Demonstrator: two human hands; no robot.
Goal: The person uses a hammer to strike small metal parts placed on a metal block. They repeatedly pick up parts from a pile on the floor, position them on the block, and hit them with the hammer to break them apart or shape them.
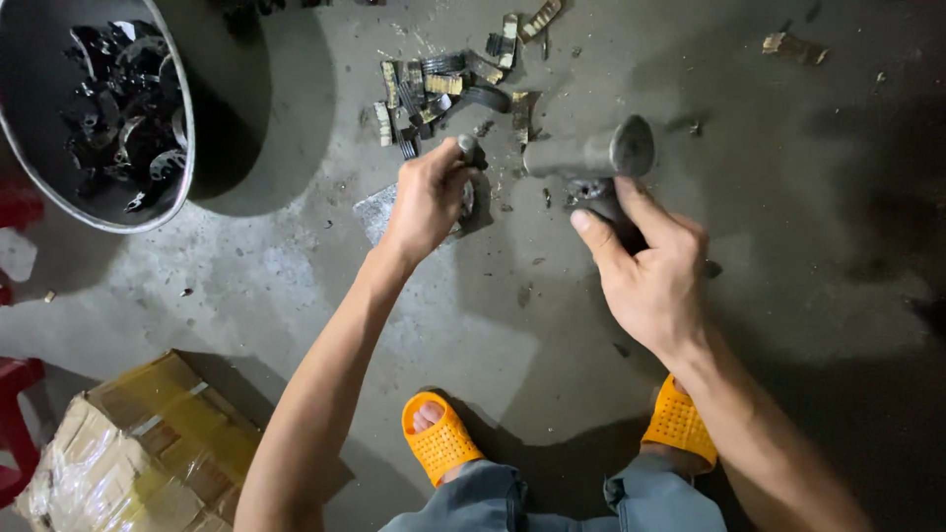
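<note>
A grey concrete floor [788,296] fills the view. At the upper left stands a metal basin [187,148] full of dark metal parts. A cardboard box [138,453] wrapped in tape sits at the lower left. The right hand [645,266] is clenched around the handle of a hammer [591,156], whose grey head hangs just above the floor. The left hand [429,197] grips a small dark metal piece [469,150] held upright on a flat plate [379,212]. Beyond lies a pile of scrap bits [448,89].
</note>
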